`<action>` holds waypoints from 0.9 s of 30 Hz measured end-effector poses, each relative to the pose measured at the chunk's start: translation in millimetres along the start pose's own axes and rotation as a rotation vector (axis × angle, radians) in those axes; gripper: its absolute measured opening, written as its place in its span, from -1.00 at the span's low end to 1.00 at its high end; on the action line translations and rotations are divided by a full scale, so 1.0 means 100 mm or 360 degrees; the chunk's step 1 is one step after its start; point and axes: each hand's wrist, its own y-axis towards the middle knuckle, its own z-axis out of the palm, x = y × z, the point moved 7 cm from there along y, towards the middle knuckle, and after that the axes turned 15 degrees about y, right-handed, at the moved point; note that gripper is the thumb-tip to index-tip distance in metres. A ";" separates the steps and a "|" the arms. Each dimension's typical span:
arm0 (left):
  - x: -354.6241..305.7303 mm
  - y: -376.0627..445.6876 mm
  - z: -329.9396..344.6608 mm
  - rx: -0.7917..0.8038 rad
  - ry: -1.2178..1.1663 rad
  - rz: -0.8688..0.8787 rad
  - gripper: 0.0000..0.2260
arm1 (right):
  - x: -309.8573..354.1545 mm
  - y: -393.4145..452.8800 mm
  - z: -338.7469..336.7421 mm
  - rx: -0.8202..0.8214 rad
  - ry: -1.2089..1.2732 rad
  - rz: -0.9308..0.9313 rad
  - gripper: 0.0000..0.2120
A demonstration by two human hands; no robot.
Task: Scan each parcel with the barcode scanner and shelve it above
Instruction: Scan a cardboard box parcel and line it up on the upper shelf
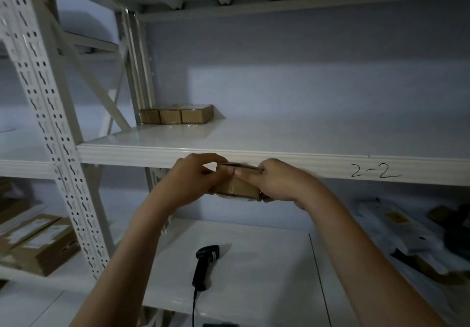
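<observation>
Both hands, left hand [195, 176] and right hand [276, 179], gripped one small parcel [237, 186] by its ends, long axis left-right. Parcel sat just below the front lip of the upper shelf [254, 133]; three shelved parcels [175, 114] lay back-left. Barcode scanner [204, 263] lay below, untouched.

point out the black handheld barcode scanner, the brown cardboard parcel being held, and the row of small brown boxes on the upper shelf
black handheld barcode scanner [203, 265], head view, handle
brown cardboard parcel [237, 186], head view, taped front face
row of small brown boxes [175, 114], head view, middle box

Parcel [237, 186] ends hidden by fingers [218, 160]; scanner cable [194, 309] cut off below.
</observation>
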 end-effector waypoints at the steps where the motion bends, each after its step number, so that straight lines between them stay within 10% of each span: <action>1: -0.06 -0.02 -0.11 -0.0040 -0.0007 -0.0010 -0.81 | 0.13 -0.05 -0.03 -0.0029 -0.0045 -0.0053 -0.38; 13: -0.38 0.17 -0.88 -0.0597 0.0024 0.0236 -0.79 | 0.88 -0.08 -0.43 -0.0552 0.0085 -0.0705 -0.63; 23: 0.54 1.30 -0.13 -0.0582 0.0126 -0.0010 -0.72 | 0.53 1.18 -0.29 -0.0890 -0.0356 -0.0542 -0.81; 27: 0.76 1.67 -0.05 -0.0174 0.0498 0.0000 -0.52 | 0.65 1.56 -0.19 -0.0696 -0.0741 -0.0375 -0.63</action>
